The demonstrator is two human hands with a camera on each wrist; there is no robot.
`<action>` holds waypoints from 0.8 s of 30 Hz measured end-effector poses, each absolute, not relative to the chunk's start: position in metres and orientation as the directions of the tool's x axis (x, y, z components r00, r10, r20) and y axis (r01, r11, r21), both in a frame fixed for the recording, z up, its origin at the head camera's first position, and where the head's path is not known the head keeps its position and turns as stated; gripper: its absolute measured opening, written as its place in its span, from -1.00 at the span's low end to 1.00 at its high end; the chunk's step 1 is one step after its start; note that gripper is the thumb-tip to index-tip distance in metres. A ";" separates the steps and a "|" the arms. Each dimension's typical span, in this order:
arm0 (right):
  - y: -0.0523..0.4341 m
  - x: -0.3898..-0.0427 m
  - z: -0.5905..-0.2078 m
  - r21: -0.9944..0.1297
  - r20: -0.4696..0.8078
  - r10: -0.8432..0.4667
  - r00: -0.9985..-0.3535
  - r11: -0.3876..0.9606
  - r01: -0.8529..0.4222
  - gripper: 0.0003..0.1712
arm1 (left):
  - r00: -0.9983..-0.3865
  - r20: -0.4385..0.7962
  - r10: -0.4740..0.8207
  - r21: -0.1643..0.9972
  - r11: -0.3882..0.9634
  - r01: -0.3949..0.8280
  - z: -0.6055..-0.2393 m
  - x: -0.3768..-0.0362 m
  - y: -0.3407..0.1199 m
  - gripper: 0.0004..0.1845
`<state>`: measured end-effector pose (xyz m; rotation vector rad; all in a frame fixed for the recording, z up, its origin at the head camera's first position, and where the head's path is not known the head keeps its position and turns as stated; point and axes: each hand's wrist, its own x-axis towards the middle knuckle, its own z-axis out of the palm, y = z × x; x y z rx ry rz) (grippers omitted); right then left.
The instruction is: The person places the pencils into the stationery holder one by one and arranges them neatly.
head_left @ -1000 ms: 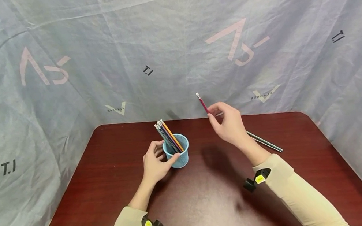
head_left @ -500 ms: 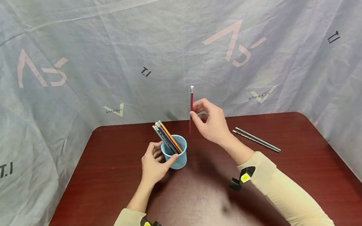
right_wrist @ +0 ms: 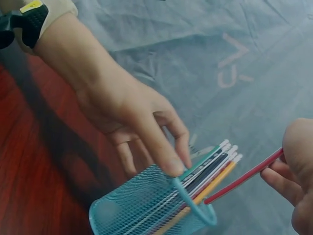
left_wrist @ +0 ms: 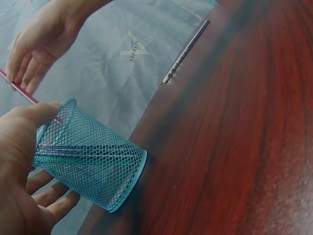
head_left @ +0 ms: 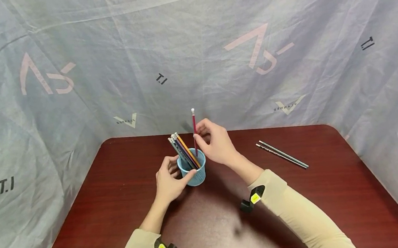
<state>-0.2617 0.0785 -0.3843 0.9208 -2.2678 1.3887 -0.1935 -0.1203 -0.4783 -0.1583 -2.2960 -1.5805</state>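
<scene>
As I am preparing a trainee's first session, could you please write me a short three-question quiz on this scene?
1. What does the right hand pinch?
2. True or false: the left hand holds the blue mesh pencil cup.
3. Where on the table do the two loose pencils lie in the head view: (a) left of the cup, (b) between the hands, (c) right of the right hand?

Key: 1. A red pencil. 2. True. 3. c.
</scene>
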 end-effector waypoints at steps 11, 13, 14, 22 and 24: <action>0.072 -0.263 -0.406 -0.643 0.518 -0.419 -0.745 0.384 -0.663 -0.85 | -0.922 0.375 -0.097 0.869 0.383 0.313 -0.479 -0.193 -0.120 -0.33; 0.071 -0.263 -0.409 -0.631 0.520 -0.423 -0.742 0.395 -0.667 -0.85 | -0.924 0.368 -0.100 0.873 0.379 0.307 -0.479 -0.193 -0.120 -0.33; 0.071 -0.264 -0.410 -0.624 0.519 -0.427 -0.740 0.403 -0.670 -0.85 | -0.925 0.367 -0.101 0.874 0.377 0.306 -0.479 -0.193 -0.120 -0.33; 0.066 -0.265 -0.416 -0.569 0.488 -0.470 -0.736 0.468 -0.676 -0.86 | -0.927 0.364 -0.093 0.877 0.368 0.308 -0.478 -0.192 -0.120 -0.34; 0.064 -0.265 -0.416 -0.555 0.478 -0.478 -0.737 0.485 -0.676 -0.86 | -0.928 0.361 -0.094 0.879 0.366 0.305 -0.478 -0.192 -0.120 -0.34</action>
